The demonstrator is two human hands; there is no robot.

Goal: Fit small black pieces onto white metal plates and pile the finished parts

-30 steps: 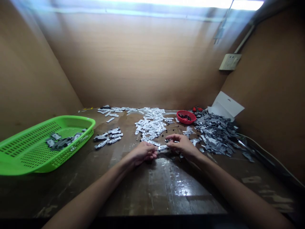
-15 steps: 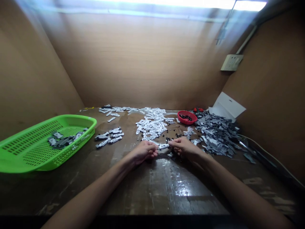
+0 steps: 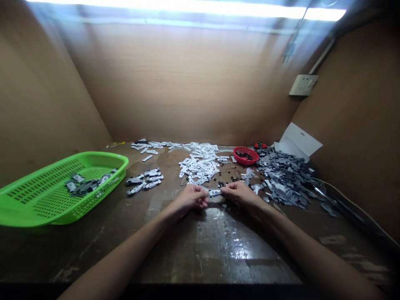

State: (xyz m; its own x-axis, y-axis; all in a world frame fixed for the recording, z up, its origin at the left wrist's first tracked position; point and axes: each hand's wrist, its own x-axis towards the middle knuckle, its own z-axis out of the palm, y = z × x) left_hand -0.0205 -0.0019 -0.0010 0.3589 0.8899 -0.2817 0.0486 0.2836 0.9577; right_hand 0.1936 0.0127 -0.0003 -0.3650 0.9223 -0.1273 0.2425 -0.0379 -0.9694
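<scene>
White metal strip (image 3: 215, 193), narrow and flat, sits between the two hands just above the middle of the worktop, level and lengthwise from left to right. The left hand (image 3: 190, 197) closes in on its left end, fingers curled and apparently pinching it, though they hide the grip itself. The right hand (image 3: 239, 194) curves in from the other side, its fingertips at the strip's right end; whether they clamp it or only touch it, I cannot tell. Both forearms angle inward from the lower corners, hands close together. For a strip this thin, a short pinch near each end, wrists low, should give the steadiest control.

Tiny black parts (image 3: 222, 184) lie just beyond the hands, below a loose heap of white strips (image 3: 198, 164). Left of that heap sit white-and-dark assembled pieces (image 3: 145, 179), and a green perforated plastic tray (image 3: 46, 200) at the left edge of the worn wooden worktop (image 3: 218, 246) holds more. Toward the back right are a red bowl (image 3: 246, 161) of black parts and a large pile of grey metal strips (image 3: 284, 179).
</scene>
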